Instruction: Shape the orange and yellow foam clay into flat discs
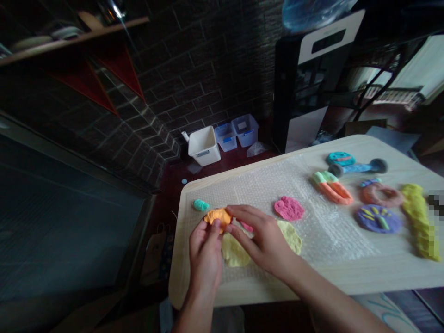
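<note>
1. The lump was bright orange and soft-looking, with an uneven, creased surface and a rounded, irregular outline; fingers covered part of its edge.
2. It was held over the bubble wrap, near the left end of the table.
3. The left hand grasped it from below and the left, thumb pressed on its face and fingers curled behind.
4. The right hand reached in from the right, its back facing up and its fingers lightly bent, with fingertips touching the lump's right side. Its forearm slanted up from the lower right; the left one rose from the bottom.
5. A teal piece lay just beyond the lump. A yellow disc lay partly beneath the hands, another yellow piece showed past the right hand, and a pink disc lay farther right.
6. The white bin on the floor bore a small label, too small to read. Teal strokes at the lower right resembled lettering but could not be made out.
</note>
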The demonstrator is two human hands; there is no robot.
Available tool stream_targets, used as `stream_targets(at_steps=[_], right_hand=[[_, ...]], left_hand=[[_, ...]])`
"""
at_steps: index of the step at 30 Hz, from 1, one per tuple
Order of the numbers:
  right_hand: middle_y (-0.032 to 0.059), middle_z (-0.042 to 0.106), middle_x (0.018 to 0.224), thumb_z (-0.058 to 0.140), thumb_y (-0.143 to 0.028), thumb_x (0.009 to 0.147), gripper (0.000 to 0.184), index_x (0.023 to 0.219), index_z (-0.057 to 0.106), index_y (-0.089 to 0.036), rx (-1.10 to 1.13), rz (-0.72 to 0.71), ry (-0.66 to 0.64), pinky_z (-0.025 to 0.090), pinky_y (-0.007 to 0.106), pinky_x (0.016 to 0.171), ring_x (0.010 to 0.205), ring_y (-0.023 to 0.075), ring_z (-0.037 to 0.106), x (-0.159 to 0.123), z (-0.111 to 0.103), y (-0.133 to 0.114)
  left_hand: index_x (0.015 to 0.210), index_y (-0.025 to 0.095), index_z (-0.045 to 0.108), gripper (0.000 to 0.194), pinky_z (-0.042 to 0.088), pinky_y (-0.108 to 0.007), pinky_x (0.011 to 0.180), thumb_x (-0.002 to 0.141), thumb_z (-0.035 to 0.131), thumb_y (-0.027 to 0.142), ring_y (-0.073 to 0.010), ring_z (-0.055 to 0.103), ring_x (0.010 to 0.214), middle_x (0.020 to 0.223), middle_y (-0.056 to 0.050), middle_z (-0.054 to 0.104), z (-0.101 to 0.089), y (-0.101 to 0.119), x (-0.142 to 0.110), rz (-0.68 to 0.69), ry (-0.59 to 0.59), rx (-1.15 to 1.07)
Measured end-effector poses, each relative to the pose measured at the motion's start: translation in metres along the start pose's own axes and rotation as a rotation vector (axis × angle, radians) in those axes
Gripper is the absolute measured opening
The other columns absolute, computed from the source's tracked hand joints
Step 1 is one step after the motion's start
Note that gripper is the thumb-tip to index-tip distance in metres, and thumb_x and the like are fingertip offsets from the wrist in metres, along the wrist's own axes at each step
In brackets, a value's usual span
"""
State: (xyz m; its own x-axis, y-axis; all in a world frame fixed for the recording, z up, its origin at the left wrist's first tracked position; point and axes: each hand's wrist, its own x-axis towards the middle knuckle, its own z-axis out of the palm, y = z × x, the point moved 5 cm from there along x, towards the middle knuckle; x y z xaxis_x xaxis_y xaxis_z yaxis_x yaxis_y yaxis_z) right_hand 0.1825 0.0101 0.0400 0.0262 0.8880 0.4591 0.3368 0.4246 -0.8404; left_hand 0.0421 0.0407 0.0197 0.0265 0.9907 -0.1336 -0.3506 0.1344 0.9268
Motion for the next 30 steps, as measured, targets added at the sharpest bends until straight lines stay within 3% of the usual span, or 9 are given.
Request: stream_targets(at_steps=[3,8,12,15,19,22,24,27,30], right_hand=[[0.0130,0.079,0.119,0.077,-0.035,0.097,0.042,0.136,0.074,-0.019,0.217,0.096,-0.003,0.067,0.035,0.083,0.099,0.0228,0.078,0.006,-0.009,0.012],[0.0101,0.083,0.105,0.084,-0.038,0.091,0.041,0.126,0.079,-0.017,0.470,0.308,-0.084,0.063,0.032,0.077,0.089,0.0213,0.078,0.004,-0.004,0.023],[0.0081,0.083,0.093,0.087,-0.039,0.087,0.036,0.113,0.081,-0.015,0.601,0.372,-0.095,0.058,0.030,0.071,0.081,0.0198,0.075,0.004,-0.002,0.026],[0.0075,0.081,0.088,0.082,-0.036,0.091,0.027,0.106,0.081,-0.015,0.536,0.390,-0.113,0.055,0.029,0.068,0.077,0.0194,0.073,0.004,-0.005,0.028],[0.0060,0.080,0.087,0.076,-0.025,0.092,0.017,0.105,0.081,-0.016,0.242,0.319,-0.135,0.051,0.027,0.064,0.074,0.0175,0.069,0.007,-0.016,0.024],[0.0029,0.076,0.078,0.078,-0.027,0.091,0.013,0.097,0.081,-0.016,0.314,0.326,-0.173,0.046,0.024,0.057,0.065,0.0136,0.062,0.007,-0.016,0.022],[0.0015,0.074,0.073,0.083,-0.034,0.088,0.020,0.092,0.081,-0.015,0.523,0.389,-0.196,0.045,0.022,0.055,0.060,0.0117,0.060,0.007,-0.011,0.024],[0.0028,0.077,0.075,0.092,-0.042,0.080,0.031,0.089,0.080,-0.016,0.805,0.464,-0.183,0.054,0.025,0.062,0.065,0.0139,0.068,0.006,-0.002,0.033],[0.0028,0.078,0.081,0.098,-0.043,0.071,0.039,0.094,0.080,-0.017,0.880,0.505,-0.076,0.058,0.027,0.065,0.069,0.0150,0.070,0.006,0.000,0.046]], left_hand=[[0.109,0.016,0.079,0.032,0.060,-0.034,0.091,0.090,0.083,0.042,-0.0244,0.076,0.101,0.108,-0.012,0.080,0.002,0.001,-0.001,0.031,-0.081,0.048],[0.112,0.017,0.079,0.028,0.057,-0.034,0.095,0.093,0.081,0.037,-0.0232,0.074,0.104,0.111,-0.010,0.079,-0.003,-0.005,0.002,0.040,-0.134,0.155],[0.108,0.016,0.079,0.029,0.057,-0.036,0.094,0.092,0.080,0.040,-0.0247,0.074,0.103,0.106,-0.011,0.078,0.002,-0.004,0.001,-0.030,-0.164,0.101],[0.112,0.019,0.076,0.030,0.058,-0.034,0.093,0.088,0.083,0.036,-0.0233,0.074,0.104,0.109,-0.009,0.078,0.004,0.001,-0.001,-0.063,-0.167,0.053],[0.120,0.022,0.073,0.037,0.058,-0.029,0.090,0.087,0.086,0.033,-0.0208,0.074,0.104,0.113,-0.007,0.077,-0.003,0.011,0.001,0.031,-0.189,0.261],[0.111,0.018,0.077,0.030,0.057,-0.026,0.084,0.087,0.087,0.035,-0.0190,0.074,0.095,0.105,-0.008,0.078,-0.008,0.012,0.003,0.058,-0.194,0.354],[0.106,0.017,0.079,0.029,0.057,-0.025,0.080,0.087,0.087,0.038,-0.0178,0.073,0.089,0.097,-0.007,0.078,-0.009,0.009,0.004,-0.004,-0.191,0.260],[0.097,0.016,0.081,0.028,0.057,-0.027,0.079,0.081,0.091,0.036,-0.0178,0.072,0.085,0.089,-0.007,0.076,-0.004,0.002,0.002,-0.138,-0.199,0.030],[0.093,0.016,0.081,0.026,0.059,-0.032,0.083,0.076,0.094,0.031,-0.0207,0.073,0.089,0.091,-0.008,0.077,0.001,-0.002,-0.001,-0.221,-0.204,-0.105]])
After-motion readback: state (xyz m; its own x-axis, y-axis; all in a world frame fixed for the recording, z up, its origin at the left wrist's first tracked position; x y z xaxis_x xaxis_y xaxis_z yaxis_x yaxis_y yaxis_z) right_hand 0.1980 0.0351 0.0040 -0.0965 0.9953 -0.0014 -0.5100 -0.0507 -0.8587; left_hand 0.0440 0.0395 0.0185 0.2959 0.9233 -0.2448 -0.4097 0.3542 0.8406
